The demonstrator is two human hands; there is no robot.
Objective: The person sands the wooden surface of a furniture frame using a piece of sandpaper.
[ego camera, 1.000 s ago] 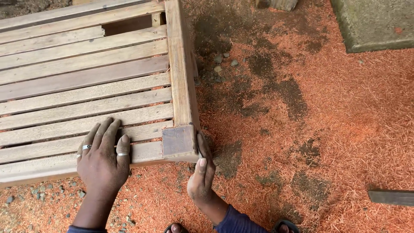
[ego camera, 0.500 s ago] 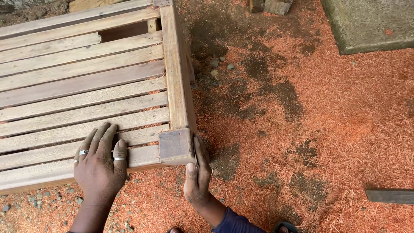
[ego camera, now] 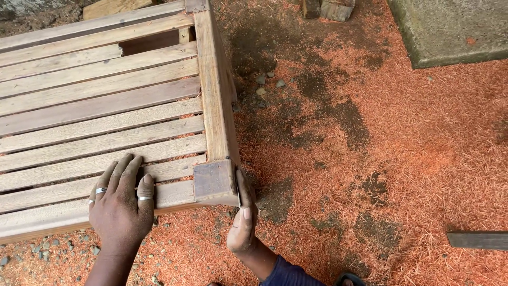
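Note:
A slatted wooden frame (ego camera: 106, 111) of long pale boards lies low over the ground, filling the upper left. Its near right corner is capped by a darker square post end (ego camera: 212, 180). My left hand (ego camera: 120, 204), with rings on two fingers, rests flat on the nearest slats, fingers slightly spread. My right hand (ego camera: 242, 217) presses edge-on against the right side of that corner post, fingers straight and together, thumb up. Whether something thin sits between the hand and the wood I cannot tell.
Orange-red sawdust (ego camera: 402, 159) covers the ground to the right, with dark damp patches (ego camera: 338, 114) and small stones (ego camera: 267, 82). A concrete slab (ego camera: 450, 29) lies top right, wood offcuts (ego camera: 328, 8) at top centre, a dark board end (ego camera: 476, 239) at right edge.
The view has drifted slightly, so the frame sits a little further left. My right hand has slid down a bit along the corner post. My left hand stays flat on the slats.

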